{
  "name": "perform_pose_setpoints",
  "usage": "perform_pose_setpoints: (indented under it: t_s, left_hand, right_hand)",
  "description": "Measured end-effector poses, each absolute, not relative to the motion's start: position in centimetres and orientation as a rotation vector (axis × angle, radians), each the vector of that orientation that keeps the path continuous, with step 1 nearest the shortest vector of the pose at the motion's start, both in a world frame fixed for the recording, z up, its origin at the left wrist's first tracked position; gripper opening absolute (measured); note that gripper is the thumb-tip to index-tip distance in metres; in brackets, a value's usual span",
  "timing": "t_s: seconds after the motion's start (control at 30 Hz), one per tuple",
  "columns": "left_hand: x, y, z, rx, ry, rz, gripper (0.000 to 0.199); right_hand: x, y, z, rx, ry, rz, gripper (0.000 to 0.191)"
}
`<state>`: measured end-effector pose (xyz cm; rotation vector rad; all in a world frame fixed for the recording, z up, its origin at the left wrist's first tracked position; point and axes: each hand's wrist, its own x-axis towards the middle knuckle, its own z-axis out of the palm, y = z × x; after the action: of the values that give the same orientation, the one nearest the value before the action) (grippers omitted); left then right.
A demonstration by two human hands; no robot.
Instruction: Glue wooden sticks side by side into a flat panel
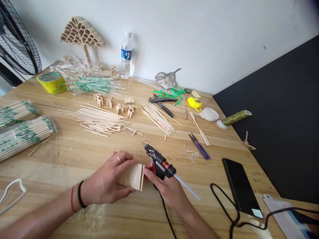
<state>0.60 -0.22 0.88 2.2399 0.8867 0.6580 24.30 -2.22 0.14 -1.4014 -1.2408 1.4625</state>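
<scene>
My left hand (113, 179) grips a small panel of wooden sticks (131, 177) laid side by side, fingers along its top and thumb beneath. In my right hand (169, 191) is a black hot glue gun (159, 162), its nozzle pointing up and left and a clear glue stick coming out of its back. The thumb and a finger of that same hand also pinch a single short stick (142, 179) at the panel's right edge. Whether that stick touches the panel along its whole length, I cannot tell.
Loose sticks (99, 118) and a second pile (158, 119) lie beyond my hands. Pliers (163, 101), purple snips (200, 146) and a phone (241, 187) are to the right. A black cable (224, 196) loops nearby. Bagged sticks (27, 134) and yellow tape (52, 83) lie left.
</scene>
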Motion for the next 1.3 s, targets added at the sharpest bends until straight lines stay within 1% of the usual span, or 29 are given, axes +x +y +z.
perform_pose_setpoints:
  t_s: [0.13,0.37,0.73,0.93,1.1,1.3]
  left_hand:
    - [0.63,-0.22,0.8,2.238,0.882,0.658,0.064]
    - [0.56,-0.21,0.73,2.241,0.88,0.65,0.063]
    - [0.6,-0.23,1.02,2.261,0.874,0.637,0.065]
    - [0.58,-0.18,1.0,2.26,0.867,0.634,0.065]
    - [0.47,-0.28,0.82,2.255,0.862,0.623,0.066]
    - [0.43,-0.3,0.78,2.255,0.868,0.611,0.065]
  right_hand:
    - [24.28,-2.19,0.33,-1.426,-1.251,1.466,0.048]
    - [24.22,-2.37,-0.62,-1.402,-1.24,1.447,0.045]
    - [24.12,-2.29,-0.36,-1.403,-1.26,1.445,0.043]
    - [24.11,-2.3,-0.18,-1.416,-1.294,1.446,0.046]
    - [24.11,-2.28,-0.11,-1.404,-1.276,1.424,0.041]
    - [24.11,-2.15,0.08,-1.392,-1.329,1.43,0.041]
